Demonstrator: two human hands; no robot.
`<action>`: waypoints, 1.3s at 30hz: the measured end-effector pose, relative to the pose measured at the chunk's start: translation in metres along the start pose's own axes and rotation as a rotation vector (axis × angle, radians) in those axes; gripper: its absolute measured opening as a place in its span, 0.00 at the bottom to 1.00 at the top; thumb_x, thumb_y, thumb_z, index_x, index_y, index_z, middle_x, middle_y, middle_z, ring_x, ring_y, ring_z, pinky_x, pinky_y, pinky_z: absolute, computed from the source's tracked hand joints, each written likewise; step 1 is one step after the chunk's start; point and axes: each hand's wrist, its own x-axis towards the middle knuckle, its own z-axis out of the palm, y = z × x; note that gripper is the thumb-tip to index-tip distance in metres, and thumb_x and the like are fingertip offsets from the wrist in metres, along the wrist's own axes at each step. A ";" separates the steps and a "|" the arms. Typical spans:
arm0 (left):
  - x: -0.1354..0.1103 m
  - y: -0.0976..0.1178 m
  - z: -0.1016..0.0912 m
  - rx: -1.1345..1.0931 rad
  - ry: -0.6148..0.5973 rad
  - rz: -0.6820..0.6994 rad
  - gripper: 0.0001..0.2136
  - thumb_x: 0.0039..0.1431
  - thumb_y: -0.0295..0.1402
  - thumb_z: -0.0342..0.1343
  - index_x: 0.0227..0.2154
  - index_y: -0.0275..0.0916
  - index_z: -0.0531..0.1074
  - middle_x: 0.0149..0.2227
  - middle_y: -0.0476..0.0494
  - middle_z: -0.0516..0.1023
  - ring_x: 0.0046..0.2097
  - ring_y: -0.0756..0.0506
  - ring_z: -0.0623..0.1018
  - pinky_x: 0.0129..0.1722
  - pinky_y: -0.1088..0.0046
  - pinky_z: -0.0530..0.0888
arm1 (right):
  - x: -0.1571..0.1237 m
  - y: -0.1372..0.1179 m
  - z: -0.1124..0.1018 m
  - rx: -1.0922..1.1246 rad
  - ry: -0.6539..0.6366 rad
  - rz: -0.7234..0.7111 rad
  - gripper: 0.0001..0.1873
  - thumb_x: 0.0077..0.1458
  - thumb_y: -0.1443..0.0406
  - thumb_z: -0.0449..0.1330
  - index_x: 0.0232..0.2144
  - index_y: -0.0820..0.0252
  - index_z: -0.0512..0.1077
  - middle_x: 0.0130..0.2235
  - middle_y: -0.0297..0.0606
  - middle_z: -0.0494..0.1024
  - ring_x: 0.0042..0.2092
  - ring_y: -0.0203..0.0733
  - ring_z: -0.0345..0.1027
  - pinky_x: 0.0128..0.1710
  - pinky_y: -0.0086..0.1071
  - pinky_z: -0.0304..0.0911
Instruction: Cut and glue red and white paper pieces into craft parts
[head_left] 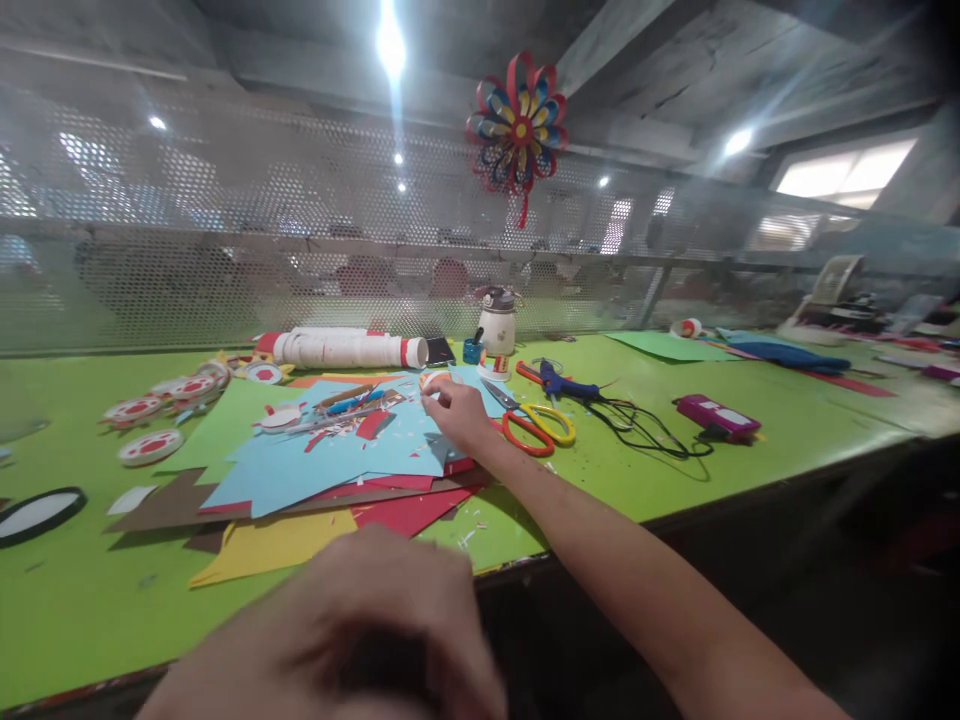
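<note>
My right hand (457, 412) reaches over the pile of coloured paper, its fingertips closed on a small white and orange roll (435, 380) that they partly hide. Close to the camera, my left hand (360, 610) is blurred, with its fingers curved downward; what it holds, if anything, cannot be made out. Light blue paper sheets (277, 470) lie under the right hand, bearing paper scraps, a blue pen (355, 402) and a white disc with red paper tabs (281, 418). Scissors with red and yellow handles (551, 424) lie just right of my right wrist.
A blue hot glue gun (566, 385) with a trailing cord lies beyond the scissors, near a purple box (718, 417). Behind stand a lidded bottle (497, 322) and a long white roll (345, 349). Several red-and-white discs (150, 446) lie left. A perforated screen (300, 220) rises behind.
</note>
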 end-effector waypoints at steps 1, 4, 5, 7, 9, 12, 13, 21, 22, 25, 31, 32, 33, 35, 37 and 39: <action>0.012 0.005 -0.003 0.040 0.025 -0.034 0.08 0.61 0.39 0.56 0.42 0.48 0.75 0.43 0.46 0.78 0.42 0.45 0.76 0.40 0.71 0.74 | 0.000 0.001 0.000 0.002 0.003 -0.003 0.11 0.62 0.61 0.58 0.43 0.63 0.72 0.42 0.39 0.76 0.39 0.39 0.73 0.39 0.38 0.71; 0.040 0.014 -0.006 0.256 -0.007 -0.158 0.08 0.59 0.39 0.56 0.36 0.44 0.78 0.35 0.46 0.80 0.35 0.47 0.76 0.34 0.74 0.71 | 0.002 0.005 0.000 0.014 0.021 -0.012 0.12 0.62 0.62 0.58 0.44 0.63 0.71 0.44 0.39 0.76 0.40 0.41 0.73 0.40 0.39 0.71; 0.047 0.015 -0.006 0.322 -0.049 -0.181 0.09 0.60 0.39 0.55 0.35 0.42 0.78 0.34 0.46 0.80 0.34 0.47 0.76 0.33 0.75 0.71 | 0.002 0.006 0.000 0.021 0.026 -0.015 0.12 0.62 0.62 0.58 0.44 0.63 0.71 0.44 0.39 0.76 0.41 0.41 0.73 0.40 0.39 0.71; 0.056 0.016 -0.006 0.404 -0.100 -0.186 0.10 0.59 0.39 0.55 0.35 0.39 0.78 0.34 0.44 0.80 0.34 0.48 0.77 0.32 0.77 0.69 | 0.003 0.009 0.000 0.034 0.033 -0.023 0.12 0.62 0.62 0.58 0.44 0.63 0.72 0.44 0.39 0.76 0.41 0.41 0.73 0.40 0.39 0.71; 0.061 0.015 -0.012 0.395 -0.151 -0.193 0.12 0.60 0.40 0.55 0.34 0.38 0.78 0.33 0.44 0.80 0.31 0.49 0.76 0.29 0.78 0.68 | 0.003 0.010 0.000 0.048 0.037 -0.026 0.12 0.62 0.62 0.58 0.44 0.63 0.72 0.44 0.39 0.76 0.41 0.41 0.73 0.40 0.39 0.71; 0.067 0.014 -0.035 0.378 -0.144 -0.186 0.13 0.59 0.42 0.55 0.31 0.37 0.77 0.28 0.47 0.79 0.27 0.51 0.73 0.28 0.77 0.68 | 0.002 0.011 -0.001 0.068 0.051 -0.015 0.11 0.62 0.61 0.58 0.43 0.63 0.72 0.43 0.39 0.76 0.40 0.41 0.73 0.40 0.39 0.71; 0.069 0.014 -0.046 0.358 -0.142 -0.173 0.14 0.59 0.42 0.55 0.28 0.36 0.77 0.25 0.48 0.78 0.26 0.51 0.72 0.27 0.77 0.67 | 0.002 0.011 -0.001 0.076 0.056 -0.008 0.11 0.62 0.61 0.58 0.43 0.63 0.72 0.43 0.39 0.76 0.40 0.41 0.73 0.40 0.39 0.71; 0.081 -0.022 -0.134 0.385 0.573 -0.186 0.15 0.56 0.40 0.52 0.23 0.35 0.76 0.27 0.42 0.80 0.30 0.48 0.77 0.34 0.72 0.73 | 0.007 0.011 -0.006 0.137 0.142 0.067 0.13 0.62 0.61 0.58 0.47 0.63 0.71 0.47 0.40 0.75 0.43 0.43 0.72 0.41 0.41 0.71; 0.080 -0.033 -0.140 0.422 0.670 -0.190 0.16 0.58 0.39 0.49 0.24 0.35 0.75 0.27 0.41 0.80 0.31 0.47 0.77 0.35 0.72 0.73 | 0.007 0.012 -0.007 0.148 0.165 0.081 0.14 0.62 0.61 0.58 0.47 0.62 0.71 0.47 0.41 0.75 0.43 0.43 0.72 0.42 0.41 0.71; 0.075 -0.068 -0.151 0.563 0.890 -0.256 0.17 0.58 0.38 0.45 0.21 0.35 0.72 0.23 0.43 0.76 0.28 0.48 0.73 0.31 0.71 0.68 | 0.010 0.014 -0.012 0.194 0.243 0.120 0.14 0.62 0.61 0.58 0.46 0.63 0.71 0.46 0.40 0.75 0.43 0.43 0.72 0.41 0.40 0.71; 0.068 -0.105 -0.154 0.763 0.888 -0.400 0.16 0.55 0.42 0.49 0.19 0.38 0.71 0.17 0.48 0.70 0.24 0.47 0.69 0.26 0.72 0.60 | 0.020 0.026 -0.018 0.335 0.379 0.222 0.13 0.63 0.59 0.56 0.41 0.64 0.72 0.38 0.36 0.76 0.35 0.38 0.73 0.34 0.34 0.71; 0.067 -0.106 -0.155 0.792 0.884 -0.424 0.16 0.55 0.42 0.49 0.20 0.38 0.72 0.19 0.47 0.72 0.25 0.47 0.70 0.26 0.71 0.59 | 0.021 0.028 -0.019 0.359 0.392 0.243 0.13 0.63 0.59 0.56 0.41 0.64 0.72 0.37 0.36 0.76 0.33 0.37 0.72 0.33 0.33 0.71; 0.067 -0.107 -0.156 0.818 0.877 -0.448 0.16 0.55 0.42 0.49 0.21 0.38 0.72 0.20 0.45 0.73 0.26 0.46 0.71 0.26 0.71 0.59 | 0.023 0.030 -0.019 0.381 0.401 0.264 0.13 0.63 0.59 0.56 0.41 0.64 0.72 0.37 0.36 0.76 0.33 0.36 0.72 0.32 0.33 0.71; 0.065 -0.107 -0.158 0.866 0.846 -0.496 0.16 0.56 0.43 0.49 0.22 0.38 0.74 0.23 0.43 0.75 0.28 0.44 0.73 0.27 0.71 0.59 | 0.025 0.033 -0.020 0.421 0.411 0.309 0.13 0.63 0.60 0.57 0.43 0.64 0.71 0.39 0.37 0.76 0.34 0.37 0.72 0.33 0.33 0.71; 0.063 -0.107 -0.160 0.905 0.798 -0.538 0.17 0.56 0.44 0.48 0.22 0.38 0.74 0.23 0.42 0.76 0.29 0.43 0.74 0.27 0.70 0.59 | 0.027 0.036 -0.021 0.456 0.413 0.350 0.13 0.63 0.60 0.57 0.45 0.64 0.71 0.42 0.39 0.76 0.37 0.39 0.73 0.36 0.36 0.71; 0.061 -0.106 -0.161 0.932 0.738 -0.574 0.18 0.57 0.44 0.48 0.23 0.39 0.75 0.24 0.41 0.77 0.29 0.43 0.75 0.27 0.70 0.60 | 0.029 0.039 -0.021 0.484 0.413 0.382 0.14 0.63 0.60 0.57 0.47 0.63 0.70 0.45 0.40 0.75 0.40 0.41 0.73 0.38 0.38 0.71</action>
